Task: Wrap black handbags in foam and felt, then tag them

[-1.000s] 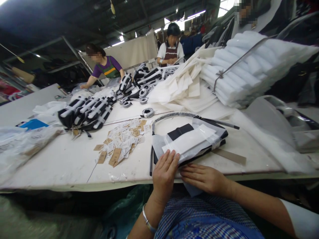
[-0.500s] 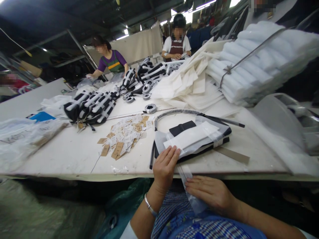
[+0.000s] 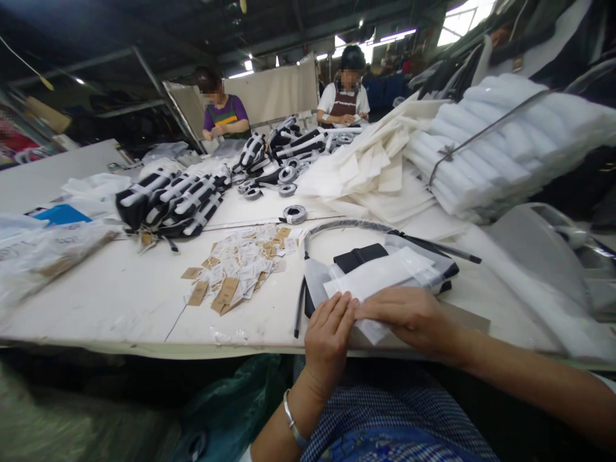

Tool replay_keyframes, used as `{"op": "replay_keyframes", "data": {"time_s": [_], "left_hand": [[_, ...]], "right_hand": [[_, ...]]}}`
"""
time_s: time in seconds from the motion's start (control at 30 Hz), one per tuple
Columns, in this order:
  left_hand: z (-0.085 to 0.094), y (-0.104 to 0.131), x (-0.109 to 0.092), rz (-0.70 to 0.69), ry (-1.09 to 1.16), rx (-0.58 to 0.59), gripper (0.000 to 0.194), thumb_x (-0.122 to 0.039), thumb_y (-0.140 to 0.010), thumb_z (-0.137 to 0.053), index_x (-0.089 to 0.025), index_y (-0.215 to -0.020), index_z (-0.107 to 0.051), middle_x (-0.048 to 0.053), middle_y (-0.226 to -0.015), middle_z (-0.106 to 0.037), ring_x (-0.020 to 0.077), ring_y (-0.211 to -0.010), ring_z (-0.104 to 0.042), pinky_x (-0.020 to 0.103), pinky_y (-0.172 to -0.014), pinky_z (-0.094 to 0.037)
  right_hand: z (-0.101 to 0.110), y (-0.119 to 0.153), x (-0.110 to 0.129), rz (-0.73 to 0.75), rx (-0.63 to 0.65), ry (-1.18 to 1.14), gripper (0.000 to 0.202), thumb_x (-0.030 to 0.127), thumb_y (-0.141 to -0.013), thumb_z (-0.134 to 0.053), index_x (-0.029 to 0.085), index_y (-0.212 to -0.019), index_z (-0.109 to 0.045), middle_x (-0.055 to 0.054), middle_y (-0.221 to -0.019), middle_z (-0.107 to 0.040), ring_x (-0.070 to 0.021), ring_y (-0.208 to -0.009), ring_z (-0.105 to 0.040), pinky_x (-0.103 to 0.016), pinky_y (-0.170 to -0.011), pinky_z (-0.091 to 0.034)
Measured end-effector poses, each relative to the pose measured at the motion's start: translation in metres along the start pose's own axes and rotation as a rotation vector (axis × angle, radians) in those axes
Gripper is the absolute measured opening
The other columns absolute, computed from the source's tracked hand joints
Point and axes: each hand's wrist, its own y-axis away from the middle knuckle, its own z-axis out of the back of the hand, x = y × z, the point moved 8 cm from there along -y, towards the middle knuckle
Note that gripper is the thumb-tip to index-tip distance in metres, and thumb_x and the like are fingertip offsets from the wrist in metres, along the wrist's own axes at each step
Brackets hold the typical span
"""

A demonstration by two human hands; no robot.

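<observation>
A bag wrapped in translucent white sheeting (image 3: 315,282) lies at the table's front edge, its black handle (image 3: 356,224) arching behind it. Across its top rests a white strip in clear plastic (image 3: 380,273). My left hand (image 3: 332,333) presses on the near side of the strip, fingers laid flat side by side. Beside it, my right hand (image 3: 414,317) pinches the near edge of the clear plastic, its fingertips almost touching my left ones. A small plastic flap hangs below the fingers.
Paper tags (image 3: 240,263) lie left of the bag. Wrapped black bundles (image 3: 173,199) and rolled strips (image 3: 294,213) are behind. White foam sheets (image 3: 366,154) and a tied foam stack (image 3: 500,141) fill the right. Two people work across the table.
My right hand has moved up from below the table edge to the bag, bringing the hanging plastic end with it. My left hand stays on the strip. The view has shifted slightly.
</observation>
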Motion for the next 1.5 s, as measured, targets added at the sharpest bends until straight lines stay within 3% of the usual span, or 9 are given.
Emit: {"op": "replay_keyframes", "data": {"time_s": [0.2,0.4,0.57,0.73,0.93,1.13,1.33,1.4,1.5], "left_hand": [[0.001,0.000,0.006,0.120,0.065,-0.029,0.025,-0.014,-0.095,-0.052,-0.015,-0.117,-0.064,0.011,-0.117,-0.070,0.0229,-0.110,-0.065,0.037,-0.095,-0.056],[0.008,0.000,0.014,0.148,0.117,-0.083,0.026,-0.012,-0.096,-0.048,-0.013,-0.116,-0.064,0.013,-0.110,-0.070,0.0211,-0.104,-0.067,0.033,-0.089,-0.059],[0.012,-0.001,0.020,0.202,0.117,-0.103,0.023,-0.018,-0.097,-0.047,-0.013,-0.112,-0.064,0.012,-0.105,-0.073,0.0206,-0.096,-0.070,0.032,-0.086,-0.060],[0.011,-0.004,0.018,0.160,0.111,-0.110,0.022,-0.015,-0.096,-0.048,-0.015,-0.106,-0.068,0.011,-0.103,-0.073,0.0189,-0.093,-0.070,0.028,-0.080,-0.060],[0.003,-0.002,0.012,0.113,0.075,-0.024,0.020,-0.011,-0.094,-0.050,-0.013,-0.104,-0.067,0.014,-0.129,-0.064,0.0277,-0.124,-0.058,0.038,-0.096,-0.057],[-0.001,-0.009,0.012,0.090,0.011,0.079,0.031,-0.008,-0.095,-0.041,-0.014,-0.114,-0.064,0.008,-0.123,-0.070,0.0226,-0.114,-0.065,0.035,-0.093,-0.058],[-0.010,0.003,0.017,0.016,-0.083,0.134,0.040,-0.007,-0.093,-0.046,-0.014,-0.132,-0.055,0.009,-0.128,-0.067,0.0212,-0.114,-0.065,0.030,-0.095,-0.056],[-0.014,0.008,0.024,-0.034,-0.110,0.109,0.053,-0.008,-0.093,-0.049,-0.014,-0.145,-0.042,0.010,-0.127,-0.067,0.0203,-0.109,-0.068,0.028,-0.092,-0.057],[-0.024,0.012,0.031,-0.170,-0.054,0.113,0.071,-0.010,-0.092,-0.049,-0.015,-0.155,-0.017,0.011,-0.126,-0.068,0.0206,-0.109,-0.069,0.027,-0.092,-0.057]], "right_hand": [[-0.028,-0.035,-0.052,-0.210,0.161,0.004,0.035,0.004,-0.080,-0.050,0.023,-0.094,-0.076,-0.001,-0.091,-0.075,-0.0178,-0.086,-0.066,-0.029,-0.080,-0.051],[-0.049,-0.041,-0.078,-0.370,0.291,-0.048,0.016,0.024,-0.088,-0.062,0.023,-0.083,-0.077,-0.002,-0.083,-0.074,-0.0195,-0.086,-0.061,-0.031,-0.080,-0.046],[-0.056,-0.047,-0.092,-0.518,0.397,-0.049,0.004,0.027,-0.081,-0.072,0.024,-0.080,-0.074,0.001,-0.083,-0.072,-0.0184,-0.084,-0.061,-0.028,-0.074,-0.043],[-0.060,-0.056,-0.102,-0.594,0.415,-0.053,0.012,0.028,-0.077,-0.074,0.022,-0.078,-0.065,0.004,-0.076,-0.065,-0.0137,-0.071,-0.058,-0.024,-0.061,-0.035],[-0.062,-0.057,-0.105,-0.600,0.409,-0.125,0.021,0.022,-0.078,-0.071,0.023,-0.095,-0.058,0.007,-0.075,-0.064,-0.0117,-0.067,-0.056,-0.023,-0.061,-0.033],[-0.062,-0.063,-0.107,-0.565,0.315,-0.039,0.017,0.022,-0.082,-0.069,0.020,-0.095,-0.059,0.002,-0.079,-0.065,-0.0149,-0.070,-0.057,-0.025,-0.064,-0.036],[-0.036,-0.055,-0.086,-0.492,0.146,-0.017,0.023,0.021,-0.087,-0.066,0.020,-0.109,-0.060,-0.004,-0.111,-0.066,-0.0136,-0.081,-0.062,-0.025,-0.077,-0.047],[-0.009,-0.038,-0.073,-0.413,0.065,-0.088,0.034,0.025,-0.090,-0.064,0.022,-0.123,-0.055,-0.005,-0.123,-0.063,-0.0118,-0.082,-0.064,-0.024,-0.082,-0.050],[0.059,0.011,-0.066,-0.405,-0.115,0.005,0.036,0.030,-0.095,-0.057,0.025,-0.130,-0.053,-0.006,-0.126,-0.063,-0.0158,-0.098,-0.066,-0.029,-0.093,-0.051]]}}
